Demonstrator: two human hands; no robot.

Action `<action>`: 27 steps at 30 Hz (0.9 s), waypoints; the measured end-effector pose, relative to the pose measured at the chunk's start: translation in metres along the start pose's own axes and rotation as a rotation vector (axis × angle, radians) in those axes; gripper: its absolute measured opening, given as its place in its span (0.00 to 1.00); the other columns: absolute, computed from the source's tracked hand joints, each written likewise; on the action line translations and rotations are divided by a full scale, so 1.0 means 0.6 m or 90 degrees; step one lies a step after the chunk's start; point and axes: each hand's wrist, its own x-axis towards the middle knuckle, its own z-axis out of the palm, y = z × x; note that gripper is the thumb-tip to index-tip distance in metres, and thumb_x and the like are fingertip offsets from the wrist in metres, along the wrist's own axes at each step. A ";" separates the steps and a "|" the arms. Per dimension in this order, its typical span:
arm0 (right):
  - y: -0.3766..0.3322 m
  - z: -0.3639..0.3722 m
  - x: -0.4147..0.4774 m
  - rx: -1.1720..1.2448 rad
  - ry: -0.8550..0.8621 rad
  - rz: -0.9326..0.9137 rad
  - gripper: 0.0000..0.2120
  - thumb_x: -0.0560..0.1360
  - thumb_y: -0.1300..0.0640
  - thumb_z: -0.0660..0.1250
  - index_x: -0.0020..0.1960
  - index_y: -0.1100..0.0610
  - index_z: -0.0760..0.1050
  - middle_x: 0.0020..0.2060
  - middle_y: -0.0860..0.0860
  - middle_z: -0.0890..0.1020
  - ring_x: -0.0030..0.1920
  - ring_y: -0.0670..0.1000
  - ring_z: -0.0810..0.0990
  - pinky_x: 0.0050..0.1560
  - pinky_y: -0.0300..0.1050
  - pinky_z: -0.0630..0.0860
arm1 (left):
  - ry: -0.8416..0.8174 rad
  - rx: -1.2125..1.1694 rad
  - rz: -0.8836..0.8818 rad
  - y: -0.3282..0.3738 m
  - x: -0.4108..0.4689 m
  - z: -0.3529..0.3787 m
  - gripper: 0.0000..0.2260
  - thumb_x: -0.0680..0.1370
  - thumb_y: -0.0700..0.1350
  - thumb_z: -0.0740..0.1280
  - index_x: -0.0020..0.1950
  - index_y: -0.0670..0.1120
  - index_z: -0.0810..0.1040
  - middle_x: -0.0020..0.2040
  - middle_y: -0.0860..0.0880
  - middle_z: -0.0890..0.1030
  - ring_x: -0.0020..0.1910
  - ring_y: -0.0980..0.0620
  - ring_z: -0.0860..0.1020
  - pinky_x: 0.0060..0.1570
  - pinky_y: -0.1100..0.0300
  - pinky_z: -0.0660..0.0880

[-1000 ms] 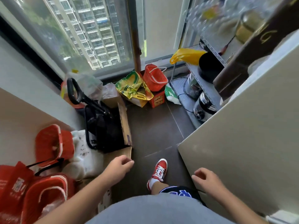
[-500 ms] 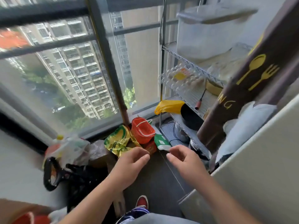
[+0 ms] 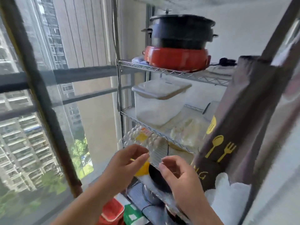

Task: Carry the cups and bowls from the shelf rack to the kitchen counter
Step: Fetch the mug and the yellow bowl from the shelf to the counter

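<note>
A wire shelf rack [image 3: 164, 71] stands in front of me beside the window. My left hand [image 3: 125, 164] and my right hand [image 3: 177, 174] are raised side by side before its lower shelves, fingers loosely curled and apart, holding nothing. Just behind them a clear egg carton [image 3: 142, 137] lies on a shelf edge, and below it sit a yellow item [image 3: 142, 169] and a black bowl-like vessel [image 3: 158, 179], partly hidden by my hands. No cups show clearly; the picture is blurred.
A black pot [image 3: 180, 30] sits on a red cooker [image 3: 175, 58] on the upper shelf. A lidded clear plastic box [image 3: 159, 101] stands one shelf down. A brown apron with spoon and fork print [image 3: 227, 127] hangs at right. A red basket [image 3: 112, 211] lies on the floor below.
My view has swung up from the floor to the rack. Both hands have risen from waist height to the rack's lower shelves, close together.
</note>
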 end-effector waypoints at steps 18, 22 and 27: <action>-0.295 -0.127 0.235 -0.200 0.310 -0.322 0.10 0.71 0.46 0.71 0.52 0.46 0.78 0.45 0.44 0.84 0.47 0.43 0.83 0.47 0.33 0.77 | -0.096 -0.003 0.485 0.284 0.341 -0.054 0.04 0.75 0.43 0.71 0.49 0.51 0.82 0.42 0.54 0.85 0.43 0.59 0.82 0.44 0.65 0.78; -0.362 -0.166 0.267 -0.214 0.366 -0.356 0.11 0.71 0.47 0.71 0.52 0.47 0.78 0.44 0.46 0.84 0.46 0.42 0.83 0.47 0.36 0.79 | -0.086 0.027 0.540 0.362 0.382 -0.053 0.05 0.74 0.50 0.69 0.49 0.56 0.80 0.43 0.60 0.84 0.45 0.67 0.80 0.45 0.76 0.74; -0.437 -0.212 0.320 -0.249 0.445 -0.361 0.13 0.70 0.46 0.71 0.52 0.50 0.78 0.42 0.45 0.83 0.44 0.41 0.82 0.47 0.39 0.80 | -0.012 0.087 0.589 0.454 0.456 -0.046 0.06 0.74 0.51 0.69 0.49 0.52 0.80 0.40 0.62 0.81 0.42 0.68 0.79 0.41 0.75 0.72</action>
